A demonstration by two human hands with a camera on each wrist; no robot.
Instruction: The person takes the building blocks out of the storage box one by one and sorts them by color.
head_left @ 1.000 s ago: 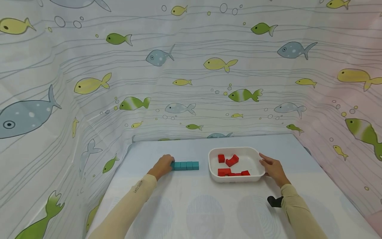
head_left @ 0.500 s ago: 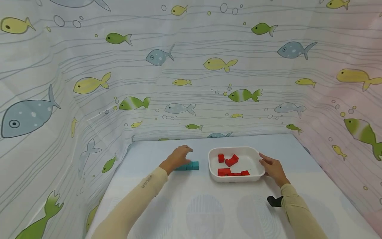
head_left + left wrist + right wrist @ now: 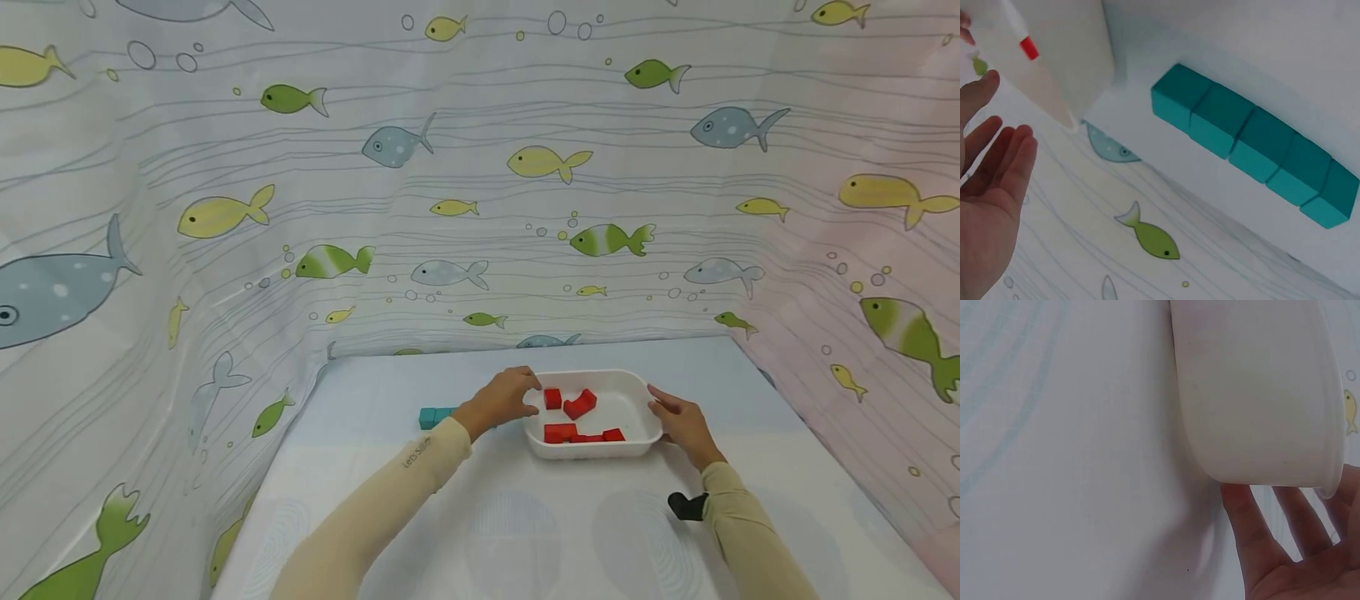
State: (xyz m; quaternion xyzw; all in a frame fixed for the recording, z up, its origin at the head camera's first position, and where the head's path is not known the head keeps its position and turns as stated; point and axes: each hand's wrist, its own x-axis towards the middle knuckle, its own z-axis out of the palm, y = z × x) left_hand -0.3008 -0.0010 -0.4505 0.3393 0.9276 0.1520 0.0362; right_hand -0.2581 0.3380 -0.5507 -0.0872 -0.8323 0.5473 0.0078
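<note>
My left hand (image 3: 501, 400) reaches over the left rim of a white plastic tub (image 3: 585, 450), fingers spread and nothing between them. In the left wrist view the left hand (image 3: 994, 187) shows fingers apart and bare. My right hand (image 3: 686, 425) holds the tub's right end, thumb and fingers at its rim and end wall. From the right wrist, the fingers (image 3: 1247, 528) meet the tub's outer wall (image 3: 1260, 400). Inside the tub lie several red blocks (image 3: 580, 405). A straight row of teal cubes (image 3: 1241, 137) lies left of the tub, partly hidden by the left hand in the head view.
A black object (image 3: 686, 506) shows beside the right sleeve (image 3: 742, 517). The table carries a pale cloth (image 3: 510, 533) with faint circles. Behind and at both sides hangs a white curtain (image 3: 480, 242) printed with fish.
My left hand has left the left end of the teal row and passed rightward over the cubes to the tub's left rim, carrying nothing. The right hand stays at the tub.
</note>
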